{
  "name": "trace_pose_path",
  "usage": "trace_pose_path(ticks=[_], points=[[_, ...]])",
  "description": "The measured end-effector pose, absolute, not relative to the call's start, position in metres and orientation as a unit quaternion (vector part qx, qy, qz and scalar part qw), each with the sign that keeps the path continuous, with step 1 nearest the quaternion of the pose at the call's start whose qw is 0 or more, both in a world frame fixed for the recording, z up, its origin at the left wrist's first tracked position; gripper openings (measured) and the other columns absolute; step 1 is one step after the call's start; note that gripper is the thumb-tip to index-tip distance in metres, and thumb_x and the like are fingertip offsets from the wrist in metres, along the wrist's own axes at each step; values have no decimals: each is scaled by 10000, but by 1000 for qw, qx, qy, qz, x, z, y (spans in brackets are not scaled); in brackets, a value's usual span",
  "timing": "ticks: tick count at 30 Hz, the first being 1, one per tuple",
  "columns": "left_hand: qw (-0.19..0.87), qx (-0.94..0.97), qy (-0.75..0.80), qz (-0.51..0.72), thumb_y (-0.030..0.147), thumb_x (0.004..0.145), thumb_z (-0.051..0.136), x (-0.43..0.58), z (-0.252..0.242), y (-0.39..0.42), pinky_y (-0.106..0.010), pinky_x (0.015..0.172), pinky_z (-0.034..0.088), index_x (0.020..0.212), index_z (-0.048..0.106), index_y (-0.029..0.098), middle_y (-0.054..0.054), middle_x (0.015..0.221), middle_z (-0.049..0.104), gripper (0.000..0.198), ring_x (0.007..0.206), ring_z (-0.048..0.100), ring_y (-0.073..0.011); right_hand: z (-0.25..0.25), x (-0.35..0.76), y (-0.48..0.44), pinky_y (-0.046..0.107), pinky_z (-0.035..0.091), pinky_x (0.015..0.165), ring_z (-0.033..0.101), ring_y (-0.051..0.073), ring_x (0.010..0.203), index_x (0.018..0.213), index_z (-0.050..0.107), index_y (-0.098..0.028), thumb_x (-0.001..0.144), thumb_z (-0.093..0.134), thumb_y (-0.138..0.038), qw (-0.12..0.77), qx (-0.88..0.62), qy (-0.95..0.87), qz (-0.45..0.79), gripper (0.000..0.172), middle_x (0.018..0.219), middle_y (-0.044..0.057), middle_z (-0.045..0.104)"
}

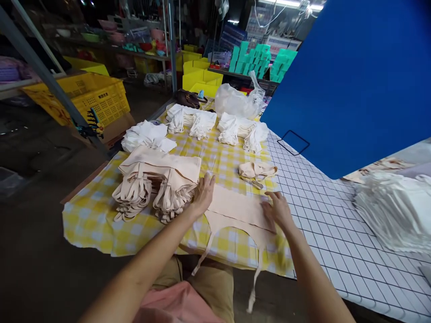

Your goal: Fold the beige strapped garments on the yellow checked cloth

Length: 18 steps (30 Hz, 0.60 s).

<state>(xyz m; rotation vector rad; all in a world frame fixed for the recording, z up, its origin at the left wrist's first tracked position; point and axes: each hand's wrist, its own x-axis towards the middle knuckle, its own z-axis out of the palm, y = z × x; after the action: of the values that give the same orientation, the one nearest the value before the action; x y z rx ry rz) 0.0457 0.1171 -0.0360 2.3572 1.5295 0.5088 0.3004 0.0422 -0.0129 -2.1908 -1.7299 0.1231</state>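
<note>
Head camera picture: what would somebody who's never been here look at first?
Probably the big blue panel at the upper right. Next might come the beige strapped cloth between the left hand and the right hand, on the yellow checked tablecloth, with a stack of similar pieces to its left.

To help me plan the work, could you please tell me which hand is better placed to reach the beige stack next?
Probably the left hand: it lies between the beige stack and the left end of the flat beige piece, while the right hand is at that piece's opposite end.
</note>
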Motion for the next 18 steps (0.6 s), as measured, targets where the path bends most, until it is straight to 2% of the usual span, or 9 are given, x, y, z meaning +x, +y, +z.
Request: trace_pose_path(ticks=[2, 5, 8, 10, 14, 16, 18], points=[[122, 842, 502, 155, 182, 853, 437, 54, -40, 105, -447, 1057, 285, 1381, 308, 171, -148, 1458, 256, 543, 1325, 265, -295, -28, 280, 38, 425, 394, 867, 486, 289, 1076, 1172, 547, -169, 825, 417, -294, 161, -764, -624, -28, 391, 1215, 158, 520], [125, 892, 419, 115, 356, 882, 419, 59, -50, 88, -470, 1108, 173, 1376, 329, 228, -86, 1484, 233, 518, 1371, 159, -268, -49, 258, 25, 455, 318, 981, 344, 270, 1271, 1317, 431, -213, 893, 304, -337, 109, -741, -662, -23, 459, 1383, 102, 417], [138, 897, 410, 88, 416, 904, 350, 49, -57, 78, -466, 1122, 114, 1376, 334, 235, -62, 1495, 202, 506, 1381, 129, -242, -63, 263, 6, 468, 236, 1041, 235, 244, 1345, 1374, 356, -241, 909, 233, -390, 49, -759, -650, 0, 504, 1449, 50, 339], [151, 894, 415, 78, 435, 900, 357, 38, -57, 76, -468, 1121, 106, 1383, 319, 228, -67, 1502, 173, 527, 1383, 114, -244, -66, 277, -7, 467, 216, 1050, 211, 236, 1356, 1393, 326, -236, 909, 205, -409, 39, -779, -626, 4, 528, 1469, 41, 299], [177, 883, 425, 94, 404, 907, 356, 23, -49, 78, -424, 1106, 184, 1353, 359, 185, -102, 1473, 253, 497, 1361, 200, -236, -61, 296, -27, 477, 251, 1021, 255, 263, 1333, 1371, 359, -193, 891, 211, -436, 77, -806, -587, 15, 558, 1452, 83, 327], [169, 851, 480, 130, 324, 917, 345, 25, -44, 84, -355, 1058, 286, 1317, 393, 160, -118, 1397, 368, 436, 1294, 327, -220, -55, 297, -30, 469, 306, 974, 351, 296, 1264, 1325, 414, -136, 874, 244, -436, 120, -820, -560, 3, 568, 1383, 144, 412], [149, 809, 549, 148, 249, 908, 355, 31, -37, 93, -313, 968, 371, 1233, 457, 137, -131, 1264, 471, 359, 1168, 453, -214, -49, 296, -26, 457, 351, 906, 457, 316, 1141, 1252, 478, -105, 855, 280, -403, 159, -845, -511, -2, 534, 1233, 182, 532]])
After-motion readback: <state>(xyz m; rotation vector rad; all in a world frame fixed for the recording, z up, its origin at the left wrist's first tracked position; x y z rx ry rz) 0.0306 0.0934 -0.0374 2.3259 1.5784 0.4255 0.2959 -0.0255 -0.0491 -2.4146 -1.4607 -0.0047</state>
